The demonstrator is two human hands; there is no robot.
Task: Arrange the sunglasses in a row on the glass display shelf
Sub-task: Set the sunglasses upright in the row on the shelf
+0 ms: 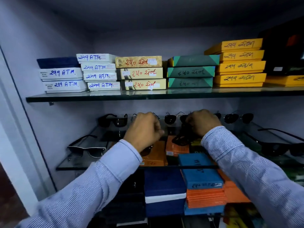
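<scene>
A glass display shelf holds a back row of dark sunglasses: a wide black pair, a round pair and another round pair. My left hand is curled into a fist in front of a thin-framed pair; what it grips is hidden. A brown lens shows just under that wrist. My right hand is closed on a dark pair of sunglasses that hangs below its fingers, above the shelf's middle.
A black-and-white pair lies front left on the shelf and a black pair front right. Orange and blue boxes show through the glass below. The upper shelf carries stacks of labelled boxes. A wall closes the left side.
</scene>
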